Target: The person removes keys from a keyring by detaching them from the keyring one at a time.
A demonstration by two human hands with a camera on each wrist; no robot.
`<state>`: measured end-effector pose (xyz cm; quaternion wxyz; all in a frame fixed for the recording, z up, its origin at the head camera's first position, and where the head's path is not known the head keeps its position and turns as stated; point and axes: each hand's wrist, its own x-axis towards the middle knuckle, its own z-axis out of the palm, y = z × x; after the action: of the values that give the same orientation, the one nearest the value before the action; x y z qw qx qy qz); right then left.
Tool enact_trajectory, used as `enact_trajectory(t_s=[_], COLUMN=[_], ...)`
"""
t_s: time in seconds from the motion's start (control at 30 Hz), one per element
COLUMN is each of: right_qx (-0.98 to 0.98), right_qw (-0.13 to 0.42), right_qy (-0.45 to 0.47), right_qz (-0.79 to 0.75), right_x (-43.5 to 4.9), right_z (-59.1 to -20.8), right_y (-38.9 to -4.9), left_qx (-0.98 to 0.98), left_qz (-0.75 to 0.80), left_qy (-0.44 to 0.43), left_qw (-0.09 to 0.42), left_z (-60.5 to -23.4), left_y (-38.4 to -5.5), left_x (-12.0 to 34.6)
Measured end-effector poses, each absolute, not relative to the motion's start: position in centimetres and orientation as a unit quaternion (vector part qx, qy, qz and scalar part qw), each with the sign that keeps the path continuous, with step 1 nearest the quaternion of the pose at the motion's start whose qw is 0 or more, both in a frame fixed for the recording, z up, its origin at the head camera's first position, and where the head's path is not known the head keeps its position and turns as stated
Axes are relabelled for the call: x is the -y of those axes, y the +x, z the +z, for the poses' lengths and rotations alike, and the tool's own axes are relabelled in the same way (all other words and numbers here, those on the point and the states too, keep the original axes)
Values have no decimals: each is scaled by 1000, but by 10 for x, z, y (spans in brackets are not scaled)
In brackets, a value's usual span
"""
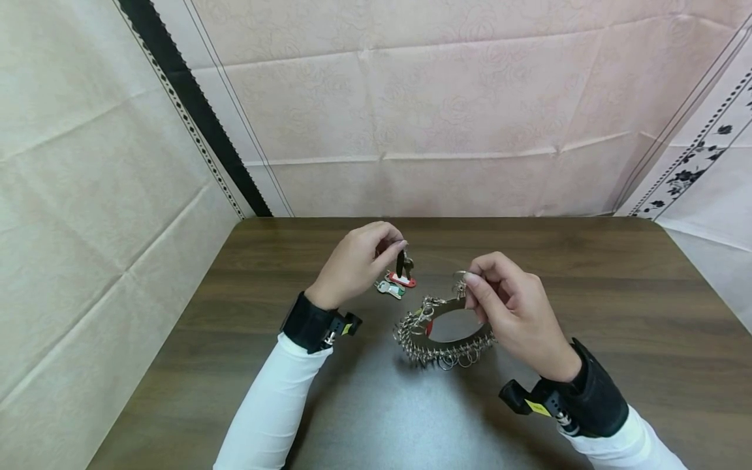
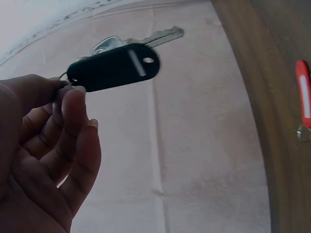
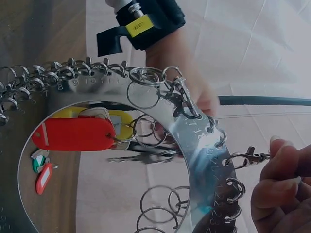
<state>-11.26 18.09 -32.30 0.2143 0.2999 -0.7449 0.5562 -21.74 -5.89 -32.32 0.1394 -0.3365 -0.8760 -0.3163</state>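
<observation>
My left hand [image 1: 361,264] pinches the small ring of a key [image 2: 167,35] with a dark key tag [image 2: 114,68]. Both dangle over the table in the head view. The right hand [image 1: 514,307] grips a small swivel clasp [image 3: 250,158] on a flat metal key ring [image 3: 201,167]. This big ring is held up, tilted, with numbers stamped on it and many small clasps and split rings round its edge. Through its opening show a red key tag [image 3: 75,135], a yellow key tag [image 3: 125,121] and some keys [image 3: 146,156].
On the wooden table [image 1: 264,391], beyond the big ring, lie a red key tag [image 1: 404,281] and a green key tag [image 1: 392,289], close together. Pale cloth [image 1: 440,111] hangs behind the table's far edge, and more cloth [image 1: 106,196] stands at the left.
</observation>
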Motion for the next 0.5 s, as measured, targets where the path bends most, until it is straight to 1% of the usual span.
enact_trajectory(t_s=[0.23, 0.5], right_qx=[747, 745], right_qw=[210, 211], right_qy=[298, 301], right_qz=[556, 556], right_x=[-181, -181], right_z=[-323, -322], right_y=[-112, -113], left_qx=[905, 926], left_qz=[-269, -233], left_qy=[-315, -296], left_qw=[97, 18], left_z=[-337, -353], left_y=[-228, -237], left_x=[57, 54])
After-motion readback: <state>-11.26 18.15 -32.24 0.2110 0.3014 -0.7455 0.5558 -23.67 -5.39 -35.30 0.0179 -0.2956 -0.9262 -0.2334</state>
